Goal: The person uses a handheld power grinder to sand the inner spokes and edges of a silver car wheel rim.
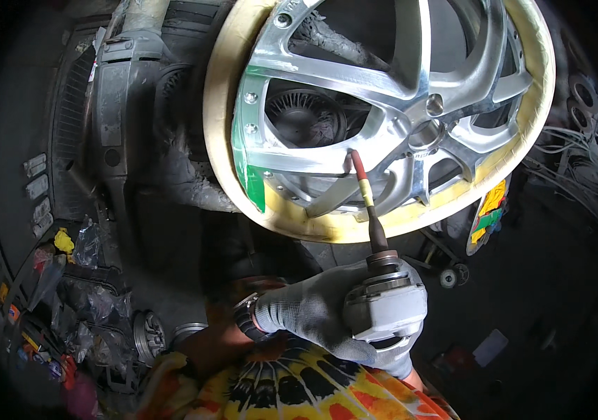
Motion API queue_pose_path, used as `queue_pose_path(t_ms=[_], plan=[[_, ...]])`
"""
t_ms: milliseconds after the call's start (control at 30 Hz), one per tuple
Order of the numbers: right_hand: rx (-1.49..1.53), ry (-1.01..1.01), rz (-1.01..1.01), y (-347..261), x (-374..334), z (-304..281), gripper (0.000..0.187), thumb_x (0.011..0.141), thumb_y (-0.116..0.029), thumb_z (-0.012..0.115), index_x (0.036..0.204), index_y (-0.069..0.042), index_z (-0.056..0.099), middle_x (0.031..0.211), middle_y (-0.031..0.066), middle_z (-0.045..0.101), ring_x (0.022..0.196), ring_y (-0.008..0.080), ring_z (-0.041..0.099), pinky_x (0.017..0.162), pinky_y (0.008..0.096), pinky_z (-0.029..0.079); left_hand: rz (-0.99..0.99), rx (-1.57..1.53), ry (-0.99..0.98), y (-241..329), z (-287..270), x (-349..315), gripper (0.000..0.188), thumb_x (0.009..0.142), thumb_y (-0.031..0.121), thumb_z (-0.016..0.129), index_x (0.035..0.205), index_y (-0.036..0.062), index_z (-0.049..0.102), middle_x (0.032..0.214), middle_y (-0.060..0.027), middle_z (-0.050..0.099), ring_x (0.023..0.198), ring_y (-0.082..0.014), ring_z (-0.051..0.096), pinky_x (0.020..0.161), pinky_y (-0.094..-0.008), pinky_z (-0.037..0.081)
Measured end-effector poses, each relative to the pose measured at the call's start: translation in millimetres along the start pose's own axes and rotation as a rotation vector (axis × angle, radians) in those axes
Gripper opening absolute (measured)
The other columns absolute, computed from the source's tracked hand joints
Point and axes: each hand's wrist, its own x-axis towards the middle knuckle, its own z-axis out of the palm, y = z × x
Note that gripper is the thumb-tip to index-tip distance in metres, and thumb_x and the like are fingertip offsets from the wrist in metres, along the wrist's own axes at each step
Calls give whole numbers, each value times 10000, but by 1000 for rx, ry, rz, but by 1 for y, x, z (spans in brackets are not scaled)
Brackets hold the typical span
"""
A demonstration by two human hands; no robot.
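A silver alloy wheel point(376, 140) stands tilted in front of me, its rim wrapped in cream masking tape point(299, 226) with green tape point(253, 178) on the left edge. Both my hands are closed on a grey-headed power grinder point(386, 308). My left hand point(306, 308), in a grey knit glove, grips round the head from the left, its fingers partly hidden. Lower down, my right hand point(398, 362), also gloved, wraps the body. From the grinder a long shaft reaches up to a thin red-tipped bit point(360, 168). That tip is at a spoke near the hub; whether it touches, I cannot tell.
Behind the wheel stands a dusty grey machine point(127, 112). Plastic bags point(87, 245) and clutter lie at the left, near another wheel point(149, 336). On the right are a yellow-and-green taped piece point(488, 218), small round discs point(448, 278) and tangled cables point(575, 150).
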Motion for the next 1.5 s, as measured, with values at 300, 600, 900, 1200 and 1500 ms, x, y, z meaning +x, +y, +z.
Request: queue_pose_path(t_ms=[300, 600, 900, 1200, 1500], plan=[[-73, -34, -63, -19, 16, 22, 991, 673, -221, 974, 1456, 27, 421, 1308, 250, 622, 1165, 362, 651, 1001, 451, 524, -237, -81, 18, 10, -16, -28, 325, 892, 192, 741, 1162, 54, 622, 1074, -48, 666, 1014, -177, 641, 960, -330, 531], [88, -91, 6, -5, 5, 21, 982, 686, -195, 961, 1462, 36, 405, 1345, 281, 593, 1182, 385, 644, 1009, 458, 526, -168, 61, 39, 14, -18, -37, 500, 835, 236, 794, 1245, 27, 598, 1152, -82, 666, 1065, -163, 628, 990, -364, 519], [-141, 17, -123, -19, 13, 14, 869, 680, -219, 951, 1388, 14, 503, 1148, 165, 699, 1031, 298, 690, 975, 424, 511, -181, -10, -33, 5, -6, -15, 700, 728, 227, 895, 1318, 24, 579, 1231, -81, 655, 1139, -175, 613, 1038, -377, 493], [-44, -24, -131, -18, 10, 33, 997, 676, -230, 971, 1455, 53, 417, 1344, 270, 603, 1200, 389, 642, 1013, 464, 527, -365, -106, 119, -14, -32, -86, 907, 621, 218, 997, 1391, 21, 561, 1309, -80, 644, 1212, -187, 598, 1087, -389, 466], [18, -15, -103, -3, 6, 15, 961, 687, -212, 963, 1436, 58, 425, 1304, 296, 595, 1159, 394, 652, 982, 456, 548, -94, 130, -34, -1, -13, -27, 936, 615, 231, 1007, 1408, 19, 557, 1336, -96, 642, 1223, -188, 600, 1100, -383, 464]])
